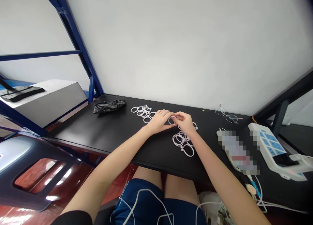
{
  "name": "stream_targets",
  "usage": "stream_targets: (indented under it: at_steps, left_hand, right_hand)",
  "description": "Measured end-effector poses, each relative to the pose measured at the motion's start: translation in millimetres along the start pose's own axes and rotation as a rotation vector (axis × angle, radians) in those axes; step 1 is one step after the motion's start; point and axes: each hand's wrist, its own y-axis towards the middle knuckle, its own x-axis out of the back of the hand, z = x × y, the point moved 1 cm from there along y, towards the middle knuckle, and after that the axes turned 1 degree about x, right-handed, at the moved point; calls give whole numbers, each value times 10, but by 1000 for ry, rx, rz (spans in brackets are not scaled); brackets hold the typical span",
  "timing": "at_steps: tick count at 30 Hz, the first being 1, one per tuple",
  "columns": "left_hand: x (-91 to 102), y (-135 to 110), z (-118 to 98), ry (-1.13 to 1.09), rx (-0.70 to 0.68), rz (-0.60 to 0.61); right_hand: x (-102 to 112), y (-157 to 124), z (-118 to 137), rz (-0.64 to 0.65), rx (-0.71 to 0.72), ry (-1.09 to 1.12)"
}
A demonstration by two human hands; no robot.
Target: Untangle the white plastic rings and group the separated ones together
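Between my two hands, just above the black desk, is a thin white ring (pixel 169 120). My left hand (pixel 160 122) is closed with thumb and fingertips at the ring's left and upper side. On the opposite side, my right hand (pixel 185 123) pinches the ring between thumb and fingers. One loose pile of white rings (pixel 141 113) lies beyond and left of my left hand. A second pile of rings (pixel 182 140), some with small knobs at a gap, lies below my right hand, which partly hides it.
On the black desk (pixel 102 130), a crumpled black plastic bag (pixel 110 105) lies left. Eyeglasses (pixel 231 117), a phone (pixel 236 151) with a blurred screen and a white power strip (pixel 271 145) are at right. A blue metal frame (pixel 78 46) rises at left; white cables cross my lap.
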Motion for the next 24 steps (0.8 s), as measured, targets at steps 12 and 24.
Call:
stream_targets:
  at_steps: [12,24]
  left_hand:
    - [-6,-7,63,40,-10,14]
    - [-10,-10,151,112,51,-6]
  right_hand:
    - [-26,7,67,-52,-41,95]
    - [101,54,-11,-160,-6,-41]
